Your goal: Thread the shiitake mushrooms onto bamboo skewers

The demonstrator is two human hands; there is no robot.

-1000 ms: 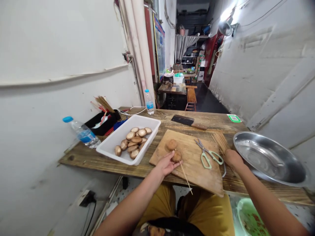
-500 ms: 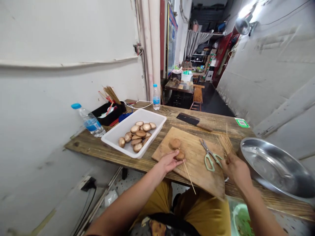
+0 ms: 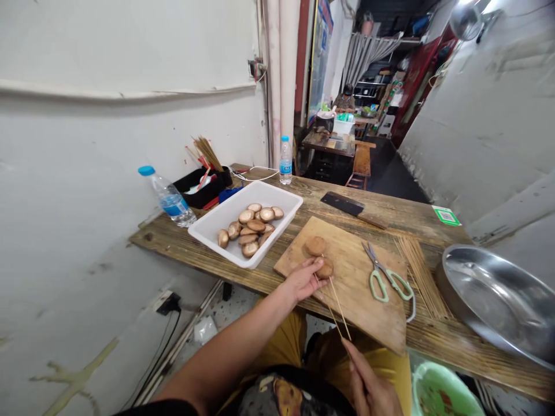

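My left hand (image 3: 300,281) rests on the near edge of the wooden cutting board (image 3: 368,300), its fingers closed on a brown mushroom (image 3: 325,268) that has a bamboo skewer (image 3: 335,300) stuck in it. A second mushroom (image 3: 315,245) lies just beyond it on the board. My right hand (image 3: 372,389) is low, below the table edge over my lap, pinching the near end of another thin skewer (image 3: 326,305) whose tip points toward the held mushroom.
A white tray (image 3: 208,230) of mushrooms sits left of the board. Green-handled scissors (image 3: 385,277), a pile of skewers (image 3: 421,271), a steel basin (image 3: 498,303) and a cleaver (image 3: 347,205) lie to the right and behind. Two water bottles (image 3: 168,197) stand by the wall.
My right hand left the skewer pile by the basin and came back down to my lap holding one skewer. My left hand stayed on the mushroom. The view shifted left.
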